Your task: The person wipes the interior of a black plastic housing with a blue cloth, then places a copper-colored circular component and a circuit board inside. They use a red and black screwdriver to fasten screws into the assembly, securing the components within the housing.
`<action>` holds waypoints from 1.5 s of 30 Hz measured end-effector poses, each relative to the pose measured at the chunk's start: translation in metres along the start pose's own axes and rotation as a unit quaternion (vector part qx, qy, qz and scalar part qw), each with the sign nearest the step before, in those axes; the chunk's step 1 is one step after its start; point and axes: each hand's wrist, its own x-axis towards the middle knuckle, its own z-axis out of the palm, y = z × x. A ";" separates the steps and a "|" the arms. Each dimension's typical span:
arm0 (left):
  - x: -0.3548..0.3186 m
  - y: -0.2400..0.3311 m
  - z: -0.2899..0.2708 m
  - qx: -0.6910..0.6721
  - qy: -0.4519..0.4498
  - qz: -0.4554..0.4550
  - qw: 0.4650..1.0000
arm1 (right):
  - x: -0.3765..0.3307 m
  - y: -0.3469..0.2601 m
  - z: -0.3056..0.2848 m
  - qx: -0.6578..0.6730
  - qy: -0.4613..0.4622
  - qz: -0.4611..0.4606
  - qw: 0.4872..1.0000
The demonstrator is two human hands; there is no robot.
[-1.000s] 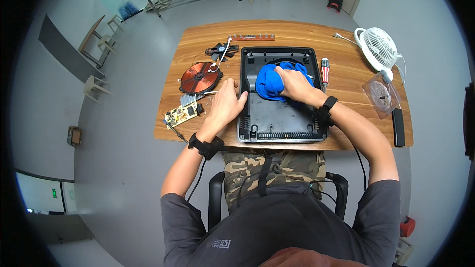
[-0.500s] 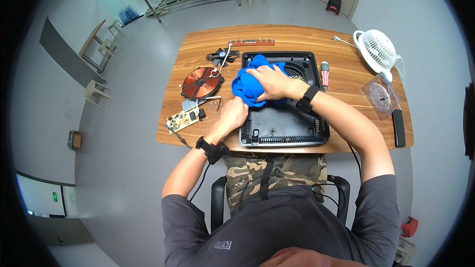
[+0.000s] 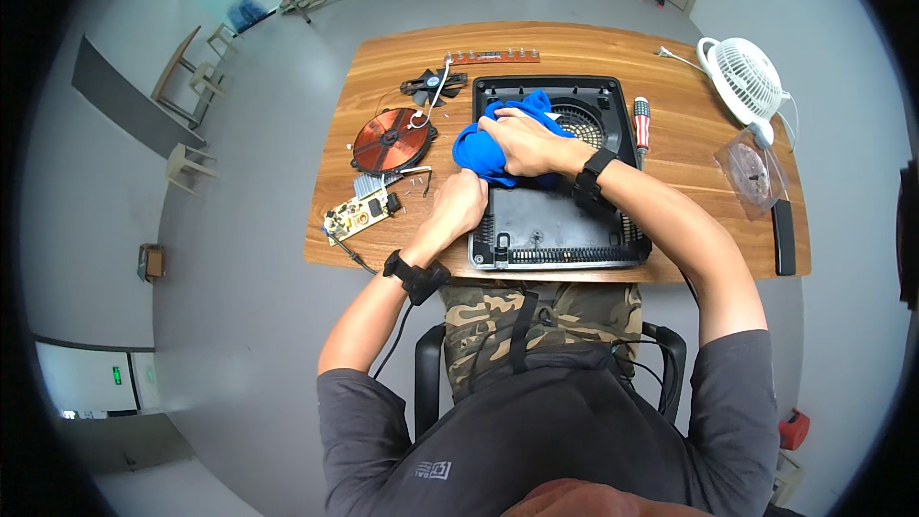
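Blue cloth [image 3: 486,146] sits bunched at the upper left corner of the black casing [image 3: 555,220], centre of the frame, spilling slightly over the casing's left rim. Right hand [image 3: 522,139] lies flat on top of the cloth, fingers curled over it and pressing it down (a gripping press, not a pinch). Left hand [image 3: 458,206] rests at the casing's left edge, just below the cloth, fingers curled against the rim; whether it actually clasps the edge I cannot tell. Both wrists carry black bands.

Casing is open, with a round grille [image 3: 579,124] showing right of the cloth and a slotted row along the near edge. It lies on a wooden table [image 3: 689,239], near edge toward the person.

Left of the casing: copper coil [image 3: 391,141] with a white lead, black fan [image 3: 434,86] above it, and a small circuit board [image 3: 356,217] lower left, beside a finned heat sink [image 3: 373,186].

Top of the table: a reddish strip [image 3: 493,56]. Right of the casing: red-handled screwdriver [image 3: 641,123], touching or just beside the rim. Far right: white desk fan [image 3: 745,77], a clear bag [image 3: 750,170] holding a disc, and a black bar [image 3: 782,236] near the table's edge.
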 end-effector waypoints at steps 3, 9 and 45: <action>0.002 0.001 0.004 0.012 0.025 -0.005 1.000 | -0.006 0.000 -0.001 -0.006 0.020 -0.023 1.000; 0.003 -0.011 0.010 0.047 0.024 0.022 0.998 | -0.024 -0.030 -0.035 -0.013 0.080 0.026 0.996; 0.001 0.008 0.001 -0.017 0.038 -0.032 0.999 | -0.047 -0.054 -0.022 0.075 -0.307 -0.074 0.946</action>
